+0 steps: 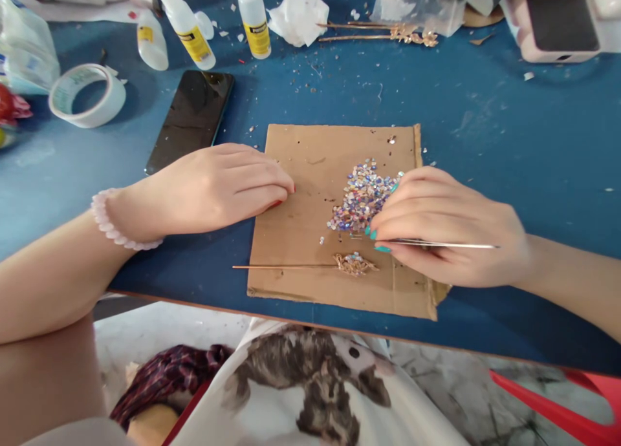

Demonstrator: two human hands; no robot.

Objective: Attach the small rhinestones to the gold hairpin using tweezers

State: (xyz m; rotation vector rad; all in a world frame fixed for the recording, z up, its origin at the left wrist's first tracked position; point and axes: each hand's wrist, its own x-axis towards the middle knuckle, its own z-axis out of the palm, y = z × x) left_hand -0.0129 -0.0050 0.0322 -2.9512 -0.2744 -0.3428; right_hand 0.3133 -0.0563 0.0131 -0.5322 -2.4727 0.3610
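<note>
A brown cardboard sheet (301,239) lies on the blue table in front of me. On it sits a pile of small shiny rhinestones (361,197) and a gold hairpin (310,265) with a decorated head partly covered in stones. My right hand (446,229) is closed on a thin metal tool (456,244), pinched at its front end just right of the hairpin's head and touching the pile. My left hand (218,187) rests palm down on the cardboard's left edge, fingers together and flat, holding nothing.
A black phone (191,119) lies behind my left hand. A roll of tape (87,95), three glue bottles (187,26), a crumpled tissue (298,16), more gold hairpins (388,33), plastic bags and a second phone (557,19) stand along the table's far side.
</note>
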